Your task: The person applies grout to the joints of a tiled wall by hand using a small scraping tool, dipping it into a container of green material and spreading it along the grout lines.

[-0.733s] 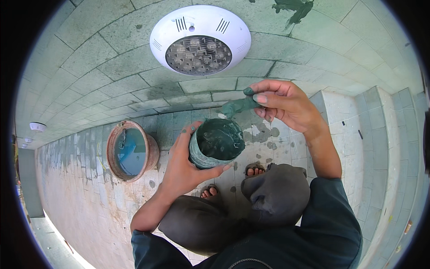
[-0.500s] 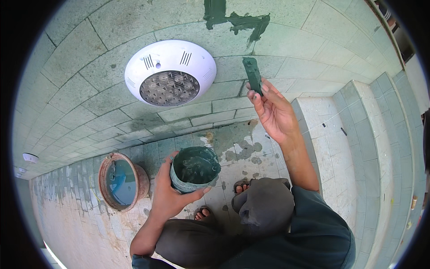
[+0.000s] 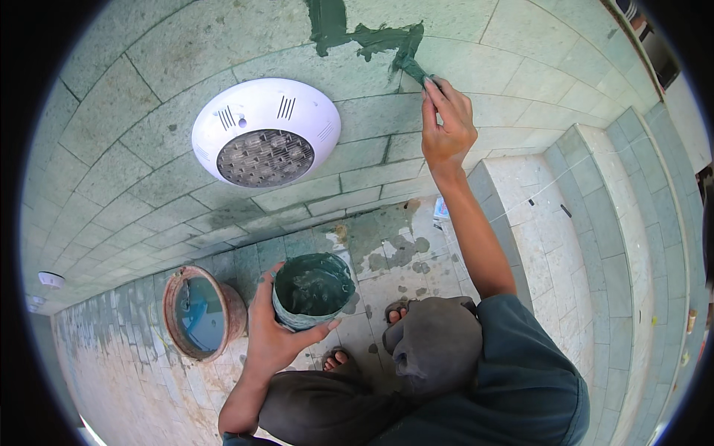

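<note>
Grey-green tiles are laid across the wall (image 3: 513, 82) in the head view, and the paler tiled floor (image 3: 111, 372) is marked with dark spots; steps (image 3: 565, 245) are set at the right. A round white lamp (image 3: 266, 141) with a cluster of clear lenses is mounted on the wall. On the floor to the left, a reddish-brown bucket (image 3: 236, 312) is partly filled with bluish, watery liquid (image 3: 206, 331), in which a bright blue item (image 3: 193, 311) is seen; what it is cannot be told. Nearer the knees, a paint-smeared round pot (image 3: 297, 322) is held up, its inside coated with thick dark-green paste (image 3: 316, 282). It is gripped by the left hand (image 3: 277, 338), with fingers wrapped around its left side and the thumb laid along the near side. By the right hand (image 3: 448, 126), closed narrow, a small paste-coated strip (image 3: 413, 70) is pinched between thumb and fingertips, its far end set against dark-green smears (image 3: 327, 26) on the wall, above and right of the lamp.
</note>
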### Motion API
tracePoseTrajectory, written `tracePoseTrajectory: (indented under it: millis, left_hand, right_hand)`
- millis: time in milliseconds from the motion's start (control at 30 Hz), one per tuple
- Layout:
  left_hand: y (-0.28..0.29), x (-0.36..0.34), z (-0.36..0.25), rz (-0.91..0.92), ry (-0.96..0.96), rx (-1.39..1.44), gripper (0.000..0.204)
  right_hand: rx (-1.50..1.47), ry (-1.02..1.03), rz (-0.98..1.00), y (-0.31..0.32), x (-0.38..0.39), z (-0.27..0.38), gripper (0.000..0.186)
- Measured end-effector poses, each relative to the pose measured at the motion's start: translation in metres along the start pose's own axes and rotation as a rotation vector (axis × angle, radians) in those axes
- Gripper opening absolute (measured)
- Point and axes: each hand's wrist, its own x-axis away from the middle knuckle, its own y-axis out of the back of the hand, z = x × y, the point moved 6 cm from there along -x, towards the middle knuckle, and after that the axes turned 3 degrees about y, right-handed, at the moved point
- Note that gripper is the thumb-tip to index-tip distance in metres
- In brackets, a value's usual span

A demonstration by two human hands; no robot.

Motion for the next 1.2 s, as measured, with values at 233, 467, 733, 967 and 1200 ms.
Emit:
tracePoseTrajectory:
  millis: [233,467,733,967,1200]
  left_hand:
    - [0.000,0.000,0.001,0.000,0.013,0.030,0.089]
    - [-0.003,-0.002,-0.002,0.029,0.025,0.026,0.090]
    - [-0.002,0.002,-0.005,0.011,0.044,0.105,0.090]
    - [-0.002,0.001,-0.005,0.033,0.033,0.040,0.089]
    - [-0.002,0.001,-0.005,0.028,0.027,0.060,0.089]
  right_hand:
    - [-0.042,-0.099,0.000,0.022,0.014,0.007,0.028]
    - [-0.031,0.064,-0.104,0.012,-0.017,0.007,0.032]
    - [-0.034,0.039,0.050,-0.001,0.030,0.009,0.039]
    - [-0.037,0.048,-0.014,0.019,0.020,0.014,0.042]
    - [-0.039,0.174,-0.126,0.006,-0.015,0.012,0.043]
